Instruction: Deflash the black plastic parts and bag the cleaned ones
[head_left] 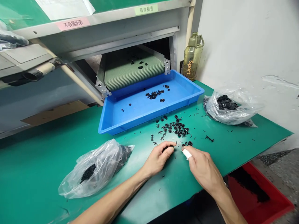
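Observation:
My left hand [158, 157] is closed above the green table, with the dark edge of a small black plastic part [171, 147] showing between thumb and forefinger. Just right of it, my right hand [203, 168] has its fingers drawn together, and white tape [187, 154] wraps one finger. Whatever its fingertips hold is hidden. Close beyond the fingertips lie a few black round parts [190, 143]. A loose pile of small black plastic parts [178, 128] spreads over the table farther back, with thin black bits scattered around it.
A blue tray [140, 122] with black parts stands below the end of a green conveyor belt [133, 74]. Plastic bags of black parts lie left [105, 168] and right [233, 113]. A bottle [192, 57] stands by the wall. Below the table's right edge is a red bin [268, 211].

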The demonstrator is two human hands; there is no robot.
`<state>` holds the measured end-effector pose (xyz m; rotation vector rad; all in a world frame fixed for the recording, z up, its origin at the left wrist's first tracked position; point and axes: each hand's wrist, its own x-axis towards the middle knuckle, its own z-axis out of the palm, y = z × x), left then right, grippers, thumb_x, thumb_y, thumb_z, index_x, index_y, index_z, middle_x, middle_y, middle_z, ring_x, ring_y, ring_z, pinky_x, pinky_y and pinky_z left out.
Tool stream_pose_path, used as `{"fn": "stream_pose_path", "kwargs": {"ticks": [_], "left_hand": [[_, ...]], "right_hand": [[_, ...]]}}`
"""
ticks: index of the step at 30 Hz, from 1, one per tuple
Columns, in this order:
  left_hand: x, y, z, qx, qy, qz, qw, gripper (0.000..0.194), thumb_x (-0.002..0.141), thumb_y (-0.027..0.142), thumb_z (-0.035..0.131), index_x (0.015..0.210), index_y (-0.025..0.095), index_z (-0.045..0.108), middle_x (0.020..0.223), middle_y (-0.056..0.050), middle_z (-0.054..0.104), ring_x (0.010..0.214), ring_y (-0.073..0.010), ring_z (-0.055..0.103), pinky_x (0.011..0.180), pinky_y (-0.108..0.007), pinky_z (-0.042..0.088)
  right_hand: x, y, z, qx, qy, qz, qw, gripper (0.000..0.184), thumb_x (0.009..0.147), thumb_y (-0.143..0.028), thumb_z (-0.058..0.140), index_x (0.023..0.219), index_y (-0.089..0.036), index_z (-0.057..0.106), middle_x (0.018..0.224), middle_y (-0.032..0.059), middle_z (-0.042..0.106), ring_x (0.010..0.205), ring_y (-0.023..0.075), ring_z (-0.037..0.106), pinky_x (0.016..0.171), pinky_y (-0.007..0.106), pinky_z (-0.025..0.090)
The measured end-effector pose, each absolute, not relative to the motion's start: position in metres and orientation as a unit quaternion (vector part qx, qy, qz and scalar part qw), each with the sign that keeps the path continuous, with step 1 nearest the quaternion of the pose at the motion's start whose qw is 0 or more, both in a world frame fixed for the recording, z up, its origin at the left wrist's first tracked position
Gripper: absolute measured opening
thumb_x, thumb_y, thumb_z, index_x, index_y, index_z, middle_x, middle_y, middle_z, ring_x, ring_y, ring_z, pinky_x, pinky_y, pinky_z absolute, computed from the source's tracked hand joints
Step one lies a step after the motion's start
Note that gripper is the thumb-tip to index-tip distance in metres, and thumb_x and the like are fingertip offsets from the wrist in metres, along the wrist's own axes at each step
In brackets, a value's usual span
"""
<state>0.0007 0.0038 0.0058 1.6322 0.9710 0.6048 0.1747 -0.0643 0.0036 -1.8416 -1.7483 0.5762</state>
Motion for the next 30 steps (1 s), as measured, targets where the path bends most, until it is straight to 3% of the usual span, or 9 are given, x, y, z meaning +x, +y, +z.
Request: {"fn": "stream_pose_path", "kwargs": {"ticks": [4,8,11,14,17,20,24,27,30], "left_hand": [[0.005,0.006,0.005,0.627,0.421,0.265,0.599,0.036,0.088,0.047,0.053,0.107,0.017,0.063,0.077,-0.001,0.055,0.061,-0.0099,0.044,0.052,-0.021,0.033],[0.002,0.007,0.006,0.499,0.419,0.332,0.682,0.039,0.085,0.054,0.054,0.093,0.016,0.055,0.063,0.006,0.041,0.045,-0.0046,0.026,0.041,-0.019,0.017],[-0.016,0.001,0.02,0.403,0.416,0.372,0.725,0.039,0.081,0.055,0.059,0.084,0.018,0.048,0.06,0.008,0.038,0.041,-0.003,0.019,0.038,-0.018,0.011],[-0.048,-0.012,0.046,0.357,0.433,0.404,0.722,0.03,0.079,0.044,0.063,0.082,0.018,0.046,0.062,0.007,0.04,0.041,-0.002,0.018,0.039,-0.017,0.009],[-0.091,-0.031,0.076,0.395,0.491,0.464,0.622,0.026,0.077,0.039,0.062,0.085,0.017,0.051,0.067,0.005,0.043,0.043,-0.0021,0.021,0.04,-0.017,0.011],[-0.14,-0.048,0.094,0.463,0.592,0.494,0.437,0.026,0.081,0.042,0.054,0.087,0.016,0.055,0.064,0.005,0.041,0.045,-0.0044,0.025,0.041,-0.018,0.015],[-0.191,-0.054,0.084,0.607,0.71,0.288,0.213,0.025,0.086,0.033,0.042,0.075,0.018,0.059,0.066,0.0,0.053,0.06,-0.0128,0.045,0.055,-0.024,0.034],[-0.201,-0.044,0.066,0.643,0.703,0.229,0.199,0.024,0.083,0.031,0.046,0.067,0.019,0.059,0.064,0.0,0.056,0.063,-0.0158,0.048,0.063,-0.028,0.039],[-0.19,-0.024,0.052,0.651,0.686,0.241,0.219,0.018,0.079,0.031,0.052,0.086,0.019,0.063,0.071,0.0,0.059,0.065,-0.0162,0.051,0.066,-0.028,0.042]], "right_hand": [[0.171,-0.064,-0.004,-0.715,-0.625,0.154,0.273,0.036,0.087,-0.014,0.035,0.104,-0.024,0.065,0.101,0.0025,0.072,0.085,0.0189,0.066,0.066,0.025,0.044],[0.172,-0.07,-0.02,-0.711,-0.623,0.077,0.318,0.034,0.089,-0.022,0.036,0.104,-0.022,0.066,0.103,0.0049,0.072,0.086,0.0199,0.068,0.068,0.026,0.047],[0.179,-0.074,-0.038,-0.704,-0.632,0.02,0.322,0.032,0.088,-0.028,0.039,0.102,-0.023,0.067,0.095,0.0058,0.074,0.076,0.0208,0.069,0.063,0.027,0.048],[0.188,-0.073,-0.06,-0.703,-0.651,0.006,0.286,0.032,0.087,-0.036,0.043,0.105,-0.027,0.068,0.095,0.0059,0.073,0.061,0.0192,0.065,0.051,0.027,0.044],[0.193,-0.07,-0.076,-0.699,-0.65,-0.008,0.299,0.033,0.084,-0.038,0.047,0.107,-0.03,0.069,0.093,0.006,0.073,0.055,0.0179,0.061,0.046,0.027,0.041],[0.193,-0.072,-0.076,-0.697,-0.651,-0.005,0.3,0.032,0.083,-0.038,0.05,0.107,-0.033,0.069,0.092,0.0068,0.072,0.052,0.0183,0.058,0.047,0.028,0.042],[0.188,-0.076,-0.061,-0.696,-0.663,0.032,0.274,0.029,0.085,-0.036,0.05,0.108,-0.033,0.067,0.096,0.0073,0.072,0.051,0.0191,0.06,0.047,0.029,0.044],[0.184,-0.077,-0.051,-0.698,-0.664,0.045,0.264,0.027,0.086,-0.033,0.048,0.106,-0.031,0.067,0.1,0.0062,0.072,0.056,0.0202,0.063,0.047,0.029,0.045],[0.179,-0.078,-0.044,-0.699,-0.665,0.023,0.262,0.027,0.089,-0.033,0.044,0.105,-0.029,0.066,0.104,0.0054,0.072,0.063,0.0206,0.065,0.05,0.029,0.046]]}}
